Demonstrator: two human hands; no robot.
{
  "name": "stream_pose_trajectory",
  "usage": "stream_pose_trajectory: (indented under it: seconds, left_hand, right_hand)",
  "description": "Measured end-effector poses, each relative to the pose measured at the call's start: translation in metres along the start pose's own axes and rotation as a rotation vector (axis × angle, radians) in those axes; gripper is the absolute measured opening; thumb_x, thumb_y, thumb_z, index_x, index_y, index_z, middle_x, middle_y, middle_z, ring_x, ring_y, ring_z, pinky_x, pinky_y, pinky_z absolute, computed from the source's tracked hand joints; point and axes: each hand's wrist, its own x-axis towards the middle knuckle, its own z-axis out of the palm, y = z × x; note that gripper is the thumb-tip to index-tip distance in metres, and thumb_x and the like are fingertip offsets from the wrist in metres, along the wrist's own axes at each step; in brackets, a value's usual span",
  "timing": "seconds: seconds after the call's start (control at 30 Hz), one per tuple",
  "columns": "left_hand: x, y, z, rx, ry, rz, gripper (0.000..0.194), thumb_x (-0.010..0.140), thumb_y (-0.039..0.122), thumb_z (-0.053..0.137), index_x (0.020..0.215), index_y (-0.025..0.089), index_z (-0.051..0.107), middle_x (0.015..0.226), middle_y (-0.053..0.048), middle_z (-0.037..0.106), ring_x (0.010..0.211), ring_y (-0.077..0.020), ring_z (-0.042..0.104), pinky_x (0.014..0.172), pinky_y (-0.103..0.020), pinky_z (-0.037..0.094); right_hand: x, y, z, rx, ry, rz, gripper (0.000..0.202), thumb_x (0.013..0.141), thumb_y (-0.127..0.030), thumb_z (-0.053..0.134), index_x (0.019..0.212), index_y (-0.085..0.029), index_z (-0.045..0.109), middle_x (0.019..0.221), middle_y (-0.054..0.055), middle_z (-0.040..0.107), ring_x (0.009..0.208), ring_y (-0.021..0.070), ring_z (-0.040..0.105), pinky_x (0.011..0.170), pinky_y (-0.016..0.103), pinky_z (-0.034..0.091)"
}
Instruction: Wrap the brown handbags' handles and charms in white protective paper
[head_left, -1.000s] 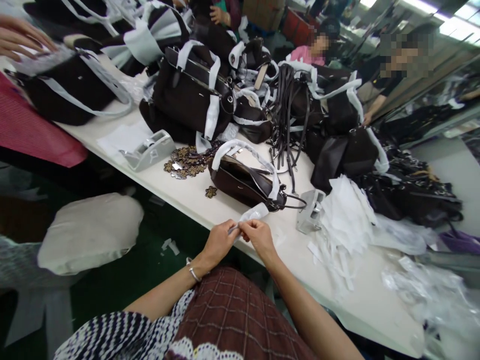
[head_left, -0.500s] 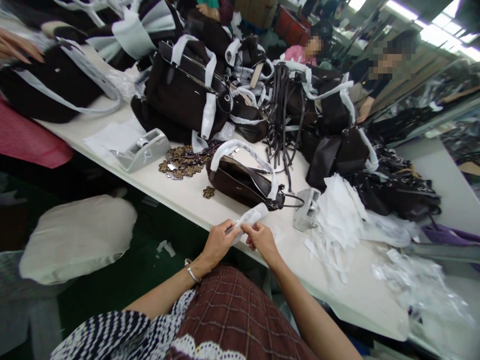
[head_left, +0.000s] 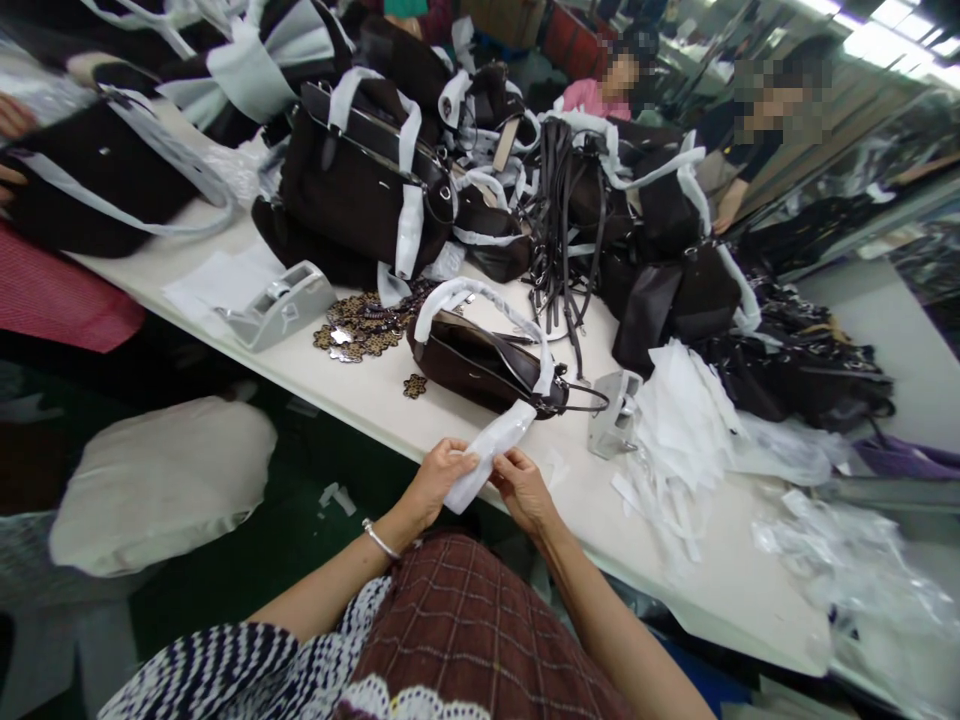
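Pinching white wrapping (head_left: 491, 448) in front of the brown handbag (head_left: 466, 378).
I have my left hand (head_left: 433, 482) and right hand (head_left: 523, 494) clamped on the wrapping's opposite edges; a tape dispenser (head_left: 610, 418) stands right of the handbag.

Seat (head_left: 165, 485): pale, well left of the left hand (head_left: 439, 478)
Purple cloth (head_left: 911, 458): far right of the right hand (head_left: 523, 490)
Pink-topped person (head_left: 600, 98): well beyond both hands

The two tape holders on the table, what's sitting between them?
In the head view, a pile of flower charms, one loose charm and the small open bag lie between them.
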Motion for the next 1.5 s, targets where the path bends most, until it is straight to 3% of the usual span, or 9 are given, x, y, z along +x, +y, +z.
stream_pose_trajectory:
  seconds: [0.1, 0.23, 0.43, 0.6, 0.73, 0.87, 1.07, 1.27, 1.5]
  left_hand:
    - [-0.005, 0.008, -0.001, 0.347, 0.129, 0.204, 0.069, 0.079, 0.045, 0.067, 0.137, 0.015, 0.045, 0.079, -0.003, 0.069, 0.067, -0.0176, 0.063, 0.067, -0.029, 0.047]
    - [-0.010, 0.017, -0.001, 0.567, 0.124, 0.352, 0.036, 0.088, 0.038, 0.056, 0.118, 0.019, 0.065, 0.108, -0.007, 0.072, 0.098, -0.0224, 0.064, 0.088, -0.029, 0.045]
    - [-0.001, 0.005, -0.005, 0.496, 0.030, 0.223, 0.034, 0.084, 0.047, 0.059, 0.087, 0.016, 0.070, 0.077, -0.001, 0.067, 0.072, -0.0169, 0.058, 0.067, -0.024, 0.042]
    - [0.014, -0.013, -0.009, 0.299, -0.072, 0.066, 0.053, 0.078, 0.065, 0.060, 0.086, 0.013, 0.064, 0.068, 0.001, 0.058, 0.056, -0.0107, 0.043, 0.053, -0.023, 0.031]
    - [0.026, -0.016, -0.011, 0.418, -0.131, 0.029, 0.058, 0.079, 0.070, 0.053, 0.077, 0.013, 0.060, 0.063, 0.000, 0.054, 0.055, -0.0114, 0.041, 0.052, -0.023, 0.028]
    - [0.029, -0.009, -0.006, 0.518, -0.164, 0.101, 0.055, 0.083, 0.067, 0.048, 0.078, 0.014, 0.062, 0.065, -0.001, 0.056, 0.059, -0.0139, 0.045, 0.054, -0.025, 0.032]
    - [0.028, -0.005, -0.006, 0.602, -0.110, 0.205, 0.045, 0.088, 0.057, 0.046, 0.077, 0.015, 0.062, 0.067, 0.001, 0.054, 0.064, -0.0145, 0.046, 0.061, -0.025, 0.035]
    - [0.032, -0.014, -0.010, 0.657, -0.081, 0.177, 0.043, 0.089, 0.055, 0.046, 0.077, 0.016, 0.059, 0.066, 0.003, 0.049, 0.064, -0.0142, 0.043, 0.060, -0.024, 0.033]
    - [0.041, -0.017, 0.001, 0.672, -0.059, 0.179, 0.042, 0.089, 0.055, 0.048, 0.083, 0.016, 0.061, 0.070, 0.002, 0.052, 0.067, -0.0144, 0.045, 0.061, -0.024, 0.034]
  right_hand:
    - [0.005, 0.005, 0.000, 0.025, 0.008, 0.005, 0.028, 0.065, -0.040, 0.085, 0.079, -0.020, 0.070, 0.076, 0.000, 0.066, 0.070, 0.0143, 0.056, 0.076, 0.033, 0.049]
    - [0.001, 0.005, -0.002, 0.065, -0.041, 0.036, 0.028, 0.067, -0.039, 0.084, 0.086, -0.022, 0.072, 0.086, 0.001, 0.069, 0.079, 0.0152, 0.059, 0.080, 0.032, 0.049]
    - [-0.001, -0.007, 0.003, 0.079, -0.187, 0.074, 0.050, 0.066, -0.049, 0.083, 0.107, -0.023, 0.069, 0.117, 0.007, 0.069, 0.111, 0.0254, 0.060, 0.096, 0.039, 0.047]
    - [0.012, -0.005, 0.016, 0.121, -0.090, 0.099, 0.052, 0.060, -0.040, 0.088, 0.102, -0.017, 0.069, 0.102, 0.010, 0.074, 0.099, 0.0272, 0.067, 0.094, 0.041, 0.048]
    - [0.020, 0.003, 0.020, 0.153, 0.031, 0.052, 0.054, 0.061, -0.036, 0.088, 0.106, -0.015, 0.066, 0.091, 0.009, 0.076, 0.085, 0.0235, 0.069, 0.089, 0.039, 0.050]
    - [0.022, 0.005, 0.020, 0.188, 0.112, 0.040, 0.057, 0.061, -0.035, 0.088, 0.108, -0.015, 0.065, 0.083, 0.006, 0.076, 0.078, 0.0217, 0.069, 0.086, 0.038, 0.051]
    - [0.020, -0.015, 0.008, 0.206, -0.041, 0.018, 0.048, 0.068, -0.041, 0.084, 0.106, -0.018, 0.067, 0.101, 0.007, 0.074, 0.094, 0.0219, 0.066, 0.090, 0.036, 0.049]
    - [0.036, -0.029, -0.012, 0.165, 0.100, -0.047, 0.037, 0.065, -0.041, 0.085, 0.090, -0.019, 0.069, 0.086, 0.000, 0.071, 0.074, 0.0137, 0.061, 0.073, 0.027, 0.049]
    - [0.055, -0.046, -0.016, 0.127, 0.011, 0.025, 0.051, 0.060, -0.048, 0.087, 0.099, -0.018, 0.070, 0.090, 0.007, 0.074, 0.086, 0.0220, 0.067, 0.084, 0.038, 0.050]
